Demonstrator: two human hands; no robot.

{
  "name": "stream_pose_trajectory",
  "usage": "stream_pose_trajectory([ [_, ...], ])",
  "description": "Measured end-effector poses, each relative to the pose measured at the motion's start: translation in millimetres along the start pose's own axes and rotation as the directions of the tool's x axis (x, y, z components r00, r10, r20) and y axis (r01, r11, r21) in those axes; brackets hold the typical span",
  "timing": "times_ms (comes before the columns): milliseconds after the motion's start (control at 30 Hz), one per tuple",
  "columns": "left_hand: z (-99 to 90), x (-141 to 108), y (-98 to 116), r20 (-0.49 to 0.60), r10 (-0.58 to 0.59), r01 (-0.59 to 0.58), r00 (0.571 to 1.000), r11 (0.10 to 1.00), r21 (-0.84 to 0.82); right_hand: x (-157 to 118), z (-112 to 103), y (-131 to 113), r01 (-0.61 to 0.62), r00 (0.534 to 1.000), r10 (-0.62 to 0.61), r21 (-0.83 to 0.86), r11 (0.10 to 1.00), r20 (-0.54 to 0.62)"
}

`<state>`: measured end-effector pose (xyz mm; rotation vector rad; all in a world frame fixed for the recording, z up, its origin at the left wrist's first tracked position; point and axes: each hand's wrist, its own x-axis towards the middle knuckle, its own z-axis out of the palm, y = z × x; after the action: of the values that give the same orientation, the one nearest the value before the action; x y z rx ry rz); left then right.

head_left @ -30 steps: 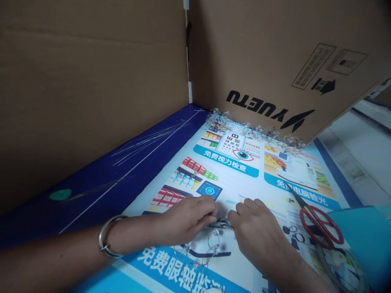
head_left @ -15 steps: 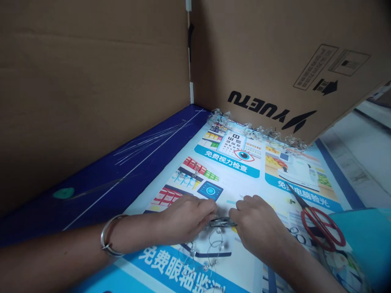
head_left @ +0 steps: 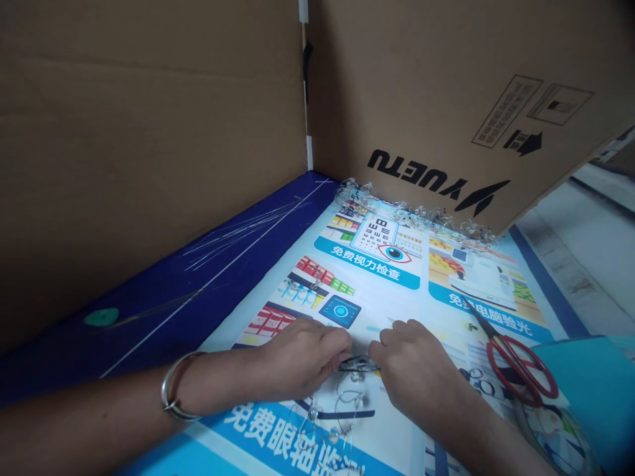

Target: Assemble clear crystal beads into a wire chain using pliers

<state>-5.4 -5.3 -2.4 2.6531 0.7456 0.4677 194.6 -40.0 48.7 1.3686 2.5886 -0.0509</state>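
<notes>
My left hand point(head_left: 305, 354), with a silver bangle point(head_left: 171, 387) on the wrist, is closed on one end of a short bundle of wire strands point(head_left: 358, 364). The other end sits in the closed fingers of my right hand point(head_left: 414, 363), a small gap away. Below the bundle, thin wire loops with clear beads point(head_left: 334, 435) dangle over the printed sheet. Both sets of fingertips are turned away, so the exact grip is hidden. To the right of my right hand lie red-handled scissors point(head_left: 520, 370), blades pointing up and left.
Tall cardboard panels point(head_left: 431, 79) stand behind and at the left. A heap of beaded wire point(head_left: 421, 215) lies along the back panel's foot. Loose thin strands point(head_left: 243, 228) and a green oval piece point(head_left: 102, 317) rest on the dark blue strip. A turquoise item point(head_left: 580, 377) is at the right.
Both hands keep their hold on the wire bundle, with only a slight shift of the right hand to the left. The whole view has moved slightly.
</notes>
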Motion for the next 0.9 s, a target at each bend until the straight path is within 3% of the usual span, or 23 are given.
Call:
stream_pose_trajectory([
  [367,1.0,-1.3,0.0,0.036,0.012,-0.014,0.999,0.999,0.047,-1.4,-6.5,-9.8,-0.045,0.999,0.046,-0.045,0.998,0.009],
  [533,2.7,-1.4,0.9,0.004,0.006,-0.006,1.000,0.997,0.073,-1.1,-7.9,-12.3,-0.064,0.998,0.065,-0.074,0.995,0.019],
  [900,-0.1,3.1,4.1,0.012,-0.040,0.040,0.999,0.999,0.023,-0.4,-5.2,-14.6,-0.083,0.996,0.085,-0.115,0.990,0.007],
])
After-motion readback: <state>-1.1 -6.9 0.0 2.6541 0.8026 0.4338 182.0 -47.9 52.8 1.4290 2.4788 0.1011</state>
